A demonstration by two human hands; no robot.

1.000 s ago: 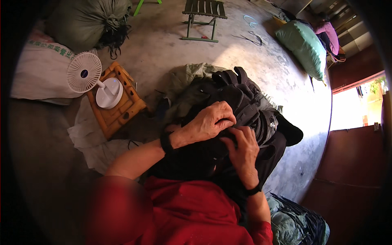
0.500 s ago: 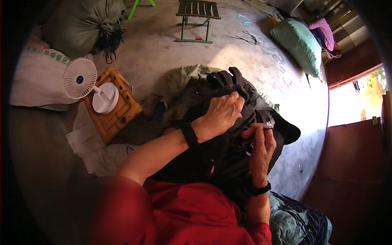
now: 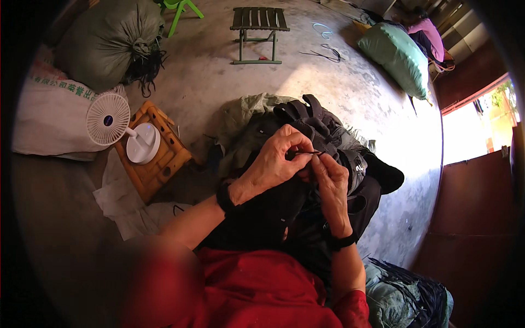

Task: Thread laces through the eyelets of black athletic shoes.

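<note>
My left hand (image 3: 278,157) and my right hand (image 3: 332,180) meet above my lap, fingertips almost touching. Between them runs a thin black strip (image 3: 307,152), pinched by both hands; whether it is cord or webbing is too small to tell. Just beyond the hands lies a heap of black straps (image 3: 309,112), some in loops. Its lower part is hidden behind my fingers. A shiny greyish bundle (image 3: 356,168) rests beside my right hand. Under the heap, on the far left side, spreads a crumpled olive sack (image 3: 240,112).
To the left, a white fan (image 3: 143,143) stands on a bamboo stool (image 3: 169,150), near stuffed sacks (image 3: 60,120). A slatted folding stool (image 3: 259,20) stands ahead. At the far right, a person in pink (image 3: 429,35) sits behind a green sack (image 3: 396,57). Dark cords lie on a bluish bundle (image 3: 391,295) at lower right.
My hands have come together: the left moved back from the strap heap, and the right moved up and left to meet it. The thin black strip now shows between both hands' fingertips.
</note>
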